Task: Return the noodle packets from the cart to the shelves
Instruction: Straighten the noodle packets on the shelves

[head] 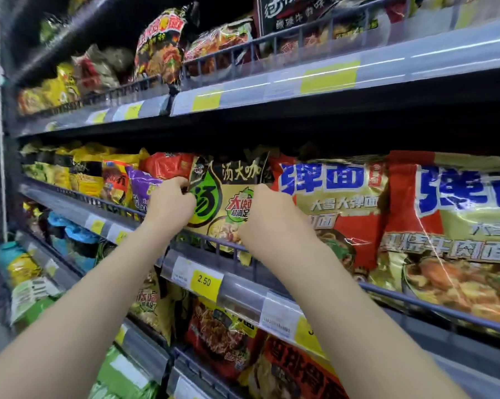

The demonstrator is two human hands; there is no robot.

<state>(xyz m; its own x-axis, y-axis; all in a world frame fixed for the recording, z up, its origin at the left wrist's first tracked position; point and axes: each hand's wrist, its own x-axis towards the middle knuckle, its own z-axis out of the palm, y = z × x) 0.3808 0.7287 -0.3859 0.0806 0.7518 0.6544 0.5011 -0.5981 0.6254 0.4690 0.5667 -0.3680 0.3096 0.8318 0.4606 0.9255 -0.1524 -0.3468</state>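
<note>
A black and gold noodle packet (228, 194) with a green swirl stands upright on the middle shelf (243, 279), behind the wire rail. My left hand (169, 204) grips its left edge with curled fingers. My right hand (267, 218) grips its right side, fingers curled round the packet. Both arms reach up from below. The cart is out of view.
Large red noodle packs (341, 214) stand right of the held packet; purple (140, 187) and yellow packs (84, 174) stand to its left. More packets fill the top shelf (300, 79) and lower shelves (222, 335). Yellow price tags (204, 280) line the shelf edges.
</note>
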